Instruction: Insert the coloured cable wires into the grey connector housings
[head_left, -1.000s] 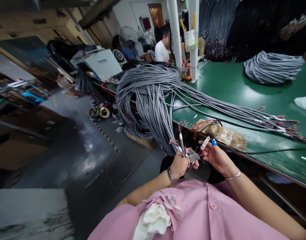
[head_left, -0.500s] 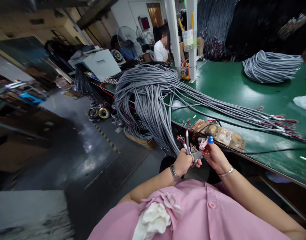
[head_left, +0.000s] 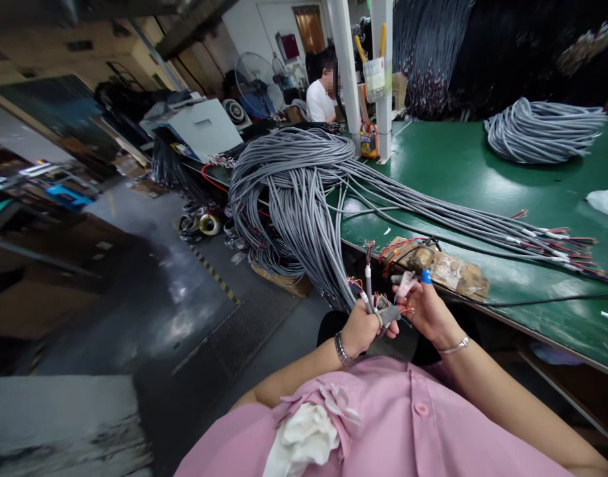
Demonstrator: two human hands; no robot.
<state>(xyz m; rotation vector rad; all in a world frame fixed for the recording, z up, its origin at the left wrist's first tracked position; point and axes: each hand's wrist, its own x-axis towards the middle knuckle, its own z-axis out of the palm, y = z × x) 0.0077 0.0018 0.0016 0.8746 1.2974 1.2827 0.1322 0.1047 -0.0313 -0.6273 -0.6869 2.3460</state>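
Observation:
My left hand [head_left: 362, 329] is closed round a few grey cables [head_left: 368, 283], whose stripped ends fan out into thin coloured wires [head_left: 356, 283]. A grey wrap [head_left: 387, 315] shows at the fingers of this hand, with orange wire tips just past it. Close on the right is my right hand [head_left: 429, 315], a blue cover [head_left: 425, 276] on its thumb. Its fingers are bent in beside a pale pinkish piece [head_left: 408, 283]; whether that is held or wrapped on a finger is unclear. Both hands are in front of the bench edge.
A large heap of grey cables [head_left: 294, 192] drapes over the edge of the green bench [head_left: 433, 159]. A worn wooden block [head_left: 445, 270] with wires lies near the hands. Farther right is a cable coil [head_left: 545, 132]. A person in white [head_left: 319, 101] sits behind.
My right thumb and the pinkish piece have shifted slightly right, and the piece has turned. My left hand keeps its grip on the cables, moved slightly left.

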